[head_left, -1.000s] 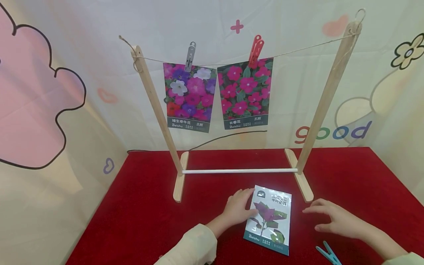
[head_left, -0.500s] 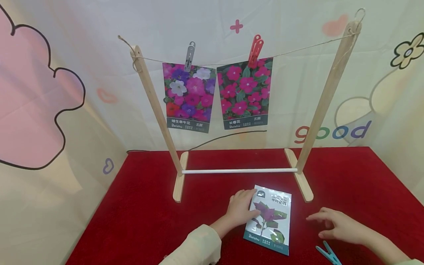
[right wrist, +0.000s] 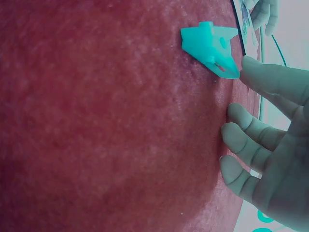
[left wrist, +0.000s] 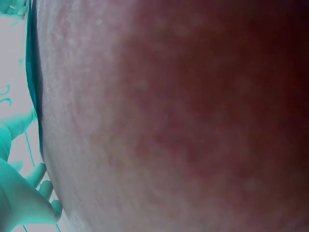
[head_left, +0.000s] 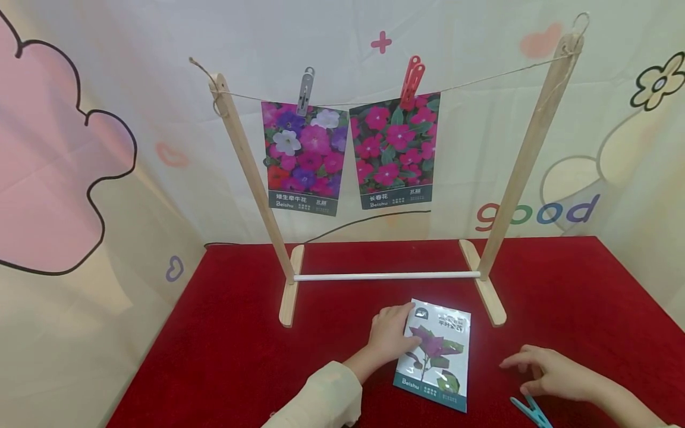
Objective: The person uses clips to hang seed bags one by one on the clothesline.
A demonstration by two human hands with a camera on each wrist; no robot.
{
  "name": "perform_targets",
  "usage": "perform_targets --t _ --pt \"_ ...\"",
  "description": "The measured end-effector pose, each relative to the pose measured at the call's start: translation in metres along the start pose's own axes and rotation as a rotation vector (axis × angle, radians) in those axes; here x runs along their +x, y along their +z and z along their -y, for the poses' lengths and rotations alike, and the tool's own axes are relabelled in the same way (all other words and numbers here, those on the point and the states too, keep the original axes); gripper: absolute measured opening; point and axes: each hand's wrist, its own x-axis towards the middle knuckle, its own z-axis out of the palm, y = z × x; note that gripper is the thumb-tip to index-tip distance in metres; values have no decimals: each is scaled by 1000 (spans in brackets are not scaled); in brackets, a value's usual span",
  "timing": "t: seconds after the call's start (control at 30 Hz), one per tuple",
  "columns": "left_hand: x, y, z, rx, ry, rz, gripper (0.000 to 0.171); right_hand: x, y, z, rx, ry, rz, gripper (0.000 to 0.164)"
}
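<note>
Right hand (head_left: 556,374): fingers loosely bent and apart, nothing held. Thumb (right wrist: 270,75) at the near tip of the turquoise clothespin (head_left: 530,412); contact cannot be confirmed. Left hand (head_left: 387,339): thumb over the left side of the foil packet (head_left: 436,359), forefinger at its far-left corner. Cannot tell whether this is a pinch or a light rest; any fingertip beneath the packet is hidden.

Packet lies face up, a little skewed, right of centre on the red-covered table (head_left: 225,333), in front of the wooden stand (head_left: 243,160). Clothespin lies between packet and the table's right edge, toward the near side, with two spread ends facing the hand.

Step in hand, as judged: taking up the clothespin while the packet is steadied. Best done by setting thumb and forefinger on opposite outer faces of those spread ends, likely the handles, then lifting straight up, so that it needs no turning before a squeeze. Left hand should stay light; hard pressure could crease the foil or make it slide.

Farther out: stand set nearer the table's far edge; from its twine (head_left: 492,76) hang a petunia packet (head_left: 305,154) under a grey clothespin (head_left: 305,92) and a pink-flowered packet (head_left: 396,151) under a red clothespin (head_left: 412,85).
</note>
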Motion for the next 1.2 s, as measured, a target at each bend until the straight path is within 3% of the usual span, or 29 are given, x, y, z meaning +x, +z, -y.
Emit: perform_targets --t 0.2,0.73,1.2 --pt "0 1 -1 -17 -20 3 68 -3 1 -3 32 13 16 33" --pt "2 -1 -5 -27 -45 17 69 -10 2 -12 102 -103 36 9" --pt "21 -7 -7 -10 -120 68 74 -17 4 -15 37 -71 -6 10"
